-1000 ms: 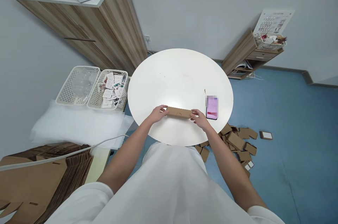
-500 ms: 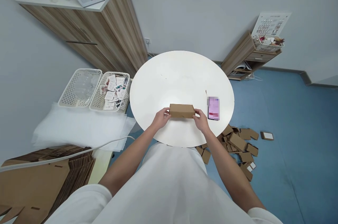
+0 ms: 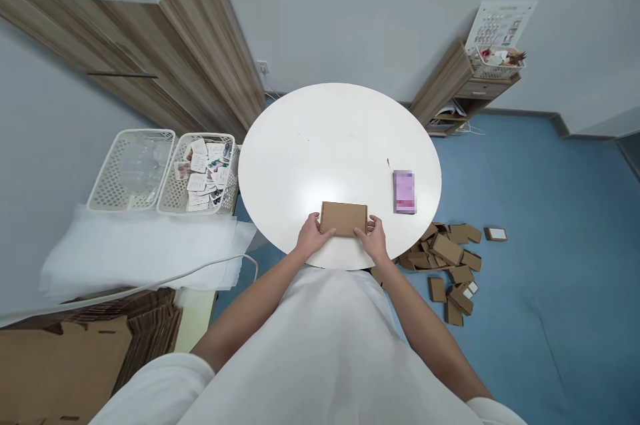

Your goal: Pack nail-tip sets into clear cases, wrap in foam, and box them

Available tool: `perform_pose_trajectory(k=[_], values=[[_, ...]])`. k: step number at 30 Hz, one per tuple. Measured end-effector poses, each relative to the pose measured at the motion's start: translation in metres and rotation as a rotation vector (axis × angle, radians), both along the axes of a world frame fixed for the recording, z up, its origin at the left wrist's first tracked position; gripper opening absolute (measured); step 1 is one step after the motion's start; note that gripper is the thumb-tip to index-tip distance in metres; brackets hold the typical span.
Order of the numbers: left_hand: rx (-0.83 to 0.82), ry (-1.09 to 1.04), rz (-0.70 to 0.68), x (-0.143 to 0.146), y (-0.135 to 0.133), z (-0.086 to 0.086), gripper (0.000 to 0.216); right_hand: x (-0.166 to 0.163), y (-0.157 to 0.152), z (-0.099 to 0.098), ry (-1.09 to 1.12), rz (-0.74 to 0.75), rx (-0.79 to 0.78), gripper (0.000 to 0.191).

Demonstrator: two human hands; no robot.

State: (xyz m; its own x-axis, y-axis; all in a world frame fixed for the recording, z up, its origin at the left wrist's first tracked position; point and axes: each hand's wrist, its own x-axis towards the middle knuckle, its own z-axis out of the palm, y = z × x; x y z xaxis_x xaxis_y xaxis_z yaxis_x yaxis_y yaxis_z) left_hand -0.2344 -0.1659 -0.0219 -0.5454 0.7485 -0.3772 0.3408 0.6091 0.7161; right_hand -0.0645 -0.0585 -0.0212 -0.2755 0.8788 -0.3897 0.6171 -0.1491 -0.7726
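My left hand (image 3: pixel 311 236) grips the left end of the box (image 3: pixel 344 219), thumb on the near edge by the corner, fingers curled along the side. My right hand (image 3: pixel 374 238) mirrors it: thumb near the right corner, fingers down the right end. Both closed on the box, neither free. Box is over the near part of the bench (image 3: pixel 320 145), broad face up, roughly square to me. Lid looks shut; whether the near edge is fully seated, can't tell from here. Same for whether the base sits flat or slightly lifted.

To handle it well: equal push from both thumbs, close to the corners, not mid-panel; card would likely dent there. Fingers should only steady the ends; squeeze too hard and the sides probably bow and the seam gapes. Keep it square so one corner doesn't lead the other. Phone (image 3: pixel 404 193) lies beyond my right hand, not touching, so mind the knuckles on any turn.
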Motion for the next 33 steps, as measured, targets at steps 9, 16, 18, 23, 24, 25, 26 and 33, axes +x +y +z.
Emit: perform_pose_trajectory(k=[9,16,18,23,24,25,26,33], values=[[0.002,-0.053,0.006,0.006,0.002,-0.012,0.064,0.007,-0.006,-0.008,-0.129,0.036,0.019,0.068],[0.010,-0.095,0.065,-0.005,0.007,-0.011,0.048,0.012,0.002,0.000,0.055,0.021,-0.190,0.061],[0.023,-0.100,0.047,-0.002,0.008,-0.009,0.044,0.018,0.005,0.001,0.112,0.051,-0.227,0.056],[0.076,-0.043,0.074,0.031,0.016,0.012,0.045,0.052,0.011,0.013,0.225,0.079,-0.206,0.054],[0.087,-0.030,0.077,0.042,0.021,0.018,0.046,0.063,0.012,0.016,0.236,0.064,-0.180,0.053],[0.097,-0.020,0.069,0.053,0.027,0.024,0.047,0.074,0.014,0.018,0.243,0.039,-0.151,0.053],[0.106,-0.014,0.048,0.065,0.035,0.029,0.048,0.087,0.016,0.019,0.245,0.004,-0.120,0.053],[0.114,-0.062,-0.398,0.167,0.119,0.039,0.053,0.201,0.041,0.011,0.122,-0.330,0.069,0.058]])
